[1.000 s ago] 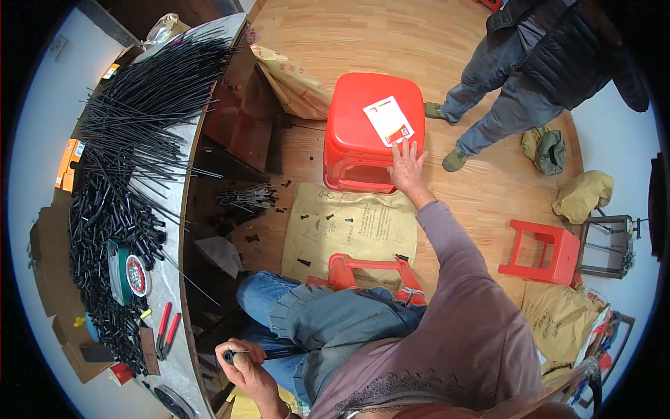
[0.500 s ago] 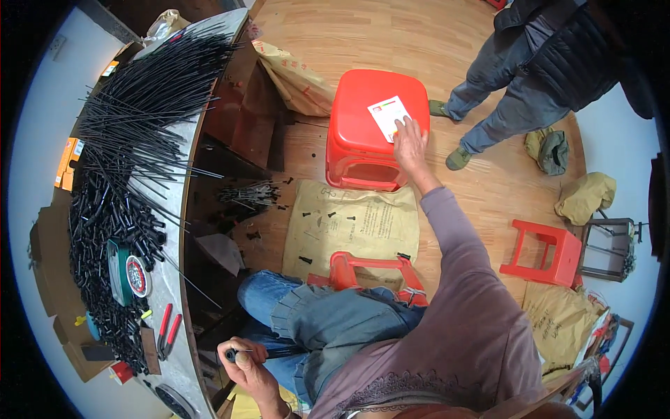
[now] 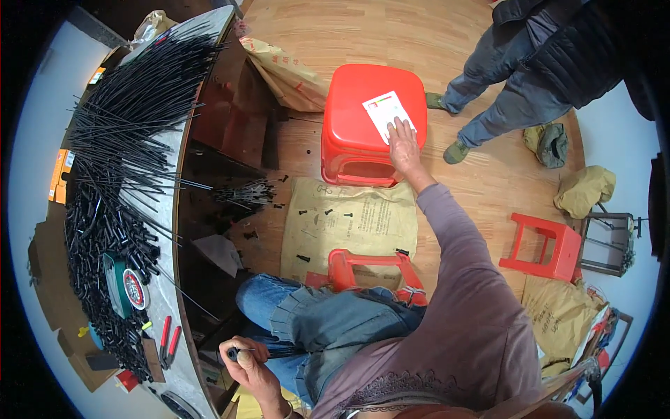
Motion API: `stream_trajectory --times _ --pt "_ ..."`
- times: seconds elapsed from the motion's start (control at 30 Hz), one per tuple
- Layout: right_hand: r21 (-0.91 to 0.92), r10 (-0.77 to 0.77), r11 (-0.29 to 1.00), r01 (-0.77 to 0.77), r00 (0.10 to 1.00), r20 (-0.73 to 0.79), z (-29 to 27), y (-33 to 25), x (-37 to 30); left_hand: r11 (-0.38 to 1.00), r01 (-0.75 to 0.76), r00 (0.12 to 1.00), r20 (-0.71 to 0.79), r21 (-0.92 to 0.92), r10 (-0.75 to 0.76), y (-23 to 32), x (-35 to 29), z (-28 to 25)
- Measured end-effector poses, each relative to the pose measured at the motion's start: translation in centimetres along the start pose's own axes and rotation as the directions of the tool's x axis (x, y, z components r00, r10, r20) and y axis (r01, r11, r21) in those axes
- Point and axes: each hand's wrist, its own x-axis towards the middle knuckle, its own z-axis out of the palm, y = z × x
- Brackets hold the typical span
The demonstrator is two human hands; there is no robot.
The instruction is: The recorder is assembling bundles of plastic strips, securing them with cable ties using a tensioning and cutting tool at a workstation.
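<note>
left fingers (image 3: 238,343) gripping black cylindrical part (image 3: 232,354) | right fingers (image 3: 400,130) spread on white card (image 3: 381,109) | glossy red stool (image 3: 349,98)

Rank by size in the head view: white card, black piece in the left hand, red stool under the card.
Red stool
White card, partly covered
Black piece, visible part only

Wears mauve long-sleeved top (image 3: 464,307), 4 o'clock | lace trim (image 3: 394,391), 5 o'clock | frilled blue denim (image 3: 349,314), 7 o'clock | perhaps wristband (image 3: 289,407), half-cropped

Small workshop, workbench (image 3: 164,279), piled black rods (image 3: 150,84), heaped black parts (image 3: 89,244), red-handled pliers (image 3: 165,334)
</note>
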Motion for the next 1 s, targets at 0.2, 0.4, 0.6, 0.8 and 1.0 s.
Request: stream_trajectory --times 0.2,0.4,0.6,0.8,1.0 --pt "0.031 -0.013 0.999 0.014 1.0 -0.023 0.4 0.4 -0.1 1.0 -0.003 1.0 0.006 -0.011 0.004 -0.3 0.1 -0.5" --pt "0.092 -0.079 0.993 0.077 0.997 0.021 0.2 1.6 0.2 1.0 0.003 1.0 -0.018 0.0 -0.003 -0.5 0.0 -1.0" --pt "0.098 -0.115 0.989 0.106 0.989 0.092 -0.1 2.5 0.8 1.0 -0.005 1.0 -0.017 -0.029 0.005 -0.4 -0.1 -1.2" --pt "0.089 -0.122 0.99 0.113 0.988 0.097 -1.1 1.9 0.9 1.0 -0.008 1.0 -0.02 -0.026 0.008 -0.2 -0.3 -1.5" --pt "0.047 -0.061 0.997 0.06 0.998 0.011 -1.3 0.0 -1.2 0.999 -0.005 1.0 -0.014 -0.042 0.004 -0.1 -0.4 -1.6"
